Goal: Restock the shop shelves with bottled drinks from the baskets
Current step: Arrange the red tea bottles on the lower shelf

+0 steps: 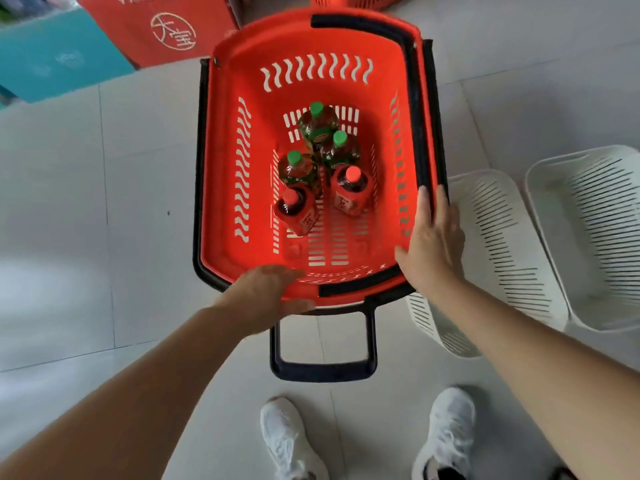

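The left hand [265, 292] grips the near rim of the red basket [221, 150], fingers over and thumb under, though it looks blurry. The right hand [429, 244] lies on the right rim, fingers straight and together. Five bottles [322, 168] sit bunched in the middle, away from the walls. Bare floor [104, 202] lies left. Two white baskets [512, 237] sit close on the right.

Red plastic basket [225, 168], slotted walls and bottom, black handles folded along the rim, five bottles standing upright close together in the middle, three green-capped bottles [316, 109] at the far side, two red-capped bottles [352, 173] nearer, red labels, dark drink
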### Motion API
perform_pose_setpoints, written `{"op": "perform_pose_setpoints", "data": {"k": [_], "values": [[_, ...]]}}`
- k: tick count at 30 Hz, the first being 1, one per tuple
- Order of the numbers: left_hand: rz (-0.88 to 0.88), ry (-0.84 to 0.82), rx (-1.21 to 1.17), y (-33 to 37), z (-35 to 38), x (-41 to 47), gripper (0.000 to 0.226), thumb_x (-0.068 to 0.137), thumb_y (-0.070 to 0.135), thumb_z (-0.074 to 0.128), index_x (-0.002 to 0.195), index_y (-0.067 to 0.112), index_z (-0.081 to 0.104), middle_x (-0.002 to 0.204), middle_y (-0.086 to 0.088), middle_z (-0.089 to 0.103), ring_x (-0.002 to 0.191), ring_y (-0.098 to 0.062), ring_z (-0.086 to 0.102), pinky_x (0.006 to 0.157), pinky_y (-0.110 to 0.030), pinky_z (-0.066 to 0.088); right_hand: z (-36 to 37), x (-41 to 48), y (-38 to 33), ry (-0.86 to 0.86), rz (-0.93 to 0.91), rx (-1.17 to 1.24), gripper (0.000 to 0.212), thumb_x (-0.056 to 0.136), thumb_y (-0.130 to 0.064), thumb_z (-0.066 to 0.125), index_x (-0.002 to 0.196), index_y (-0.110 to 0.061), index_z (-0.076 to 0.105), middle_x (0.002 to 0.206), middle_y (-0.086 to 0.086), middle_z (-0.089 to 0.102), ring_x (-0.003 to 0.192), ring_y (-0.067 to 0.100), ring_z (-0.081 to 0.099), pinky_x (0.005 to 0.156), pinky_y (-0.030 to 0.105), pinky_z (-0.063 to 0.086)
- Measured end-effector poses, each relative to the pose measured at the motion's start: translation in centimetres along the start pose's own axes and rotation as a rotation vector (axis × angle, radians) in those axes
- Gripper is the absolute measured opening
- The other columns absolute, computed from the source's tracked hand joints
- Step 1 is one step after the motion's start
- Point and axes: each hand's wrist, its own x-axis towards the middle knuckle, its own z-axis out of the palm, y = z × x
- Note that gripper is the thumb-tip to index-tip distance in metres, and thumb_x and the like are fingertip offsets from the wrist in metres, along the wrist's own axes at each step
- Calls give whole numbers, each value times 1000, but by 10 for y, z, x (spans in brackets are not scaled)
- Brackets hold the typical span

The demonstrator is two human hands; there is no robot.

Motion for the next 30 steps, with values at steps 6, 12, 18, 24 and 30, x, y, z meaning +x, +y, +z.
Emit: {"op": "perform_pose_setpoints", "data": {"k": [6,12,18,24,30], "values": [[76,-47,-177,-7,20,-1,58,82,55,61,136,42,43,140,10,48,131,-17,40,108,-28,30,8,1,-6,-32,121,-57,96,79,-6,63,151,-12,-1,158,0,-12,144,28,1,104,49,32],[107,-37,-190,-10,35,-1,59,75,65,61,129,44,51,135,16,52,128,-13,44,107,-25,32,14,-4,-4,-48,144,-125,106,77,-11,68,150,-14,-10,156,-2,-21,145,28,-5,106,48,27],[74,-64,-193,1,40,3,61,69,69,64,121,37,60,121,14,60,113,-11,53,98,-22,40,19,3,4,81,34,-246,97,78,-15,61,150,-15,-4,158,0,-13,141,29,9,102,43,32],[66,48,-270,8,56,1,72,55,77,60,111,33,68,107,22,64,100,2,57,91,-16,45,21,14,15,135,-108,-231,85,86,-20,53,151,-17,-3,158,-1,-12,140,28,13,102,43,31],[17,176,-278,19,66,-1,59,57,73,60,96,30,73,89,18,68,86,-2,60,77,-15,47,21,18,19,130,-154,-191,78,90,-20,48,151,-20,-1,159,0,-12,140,31,10,106,49,25]]}}
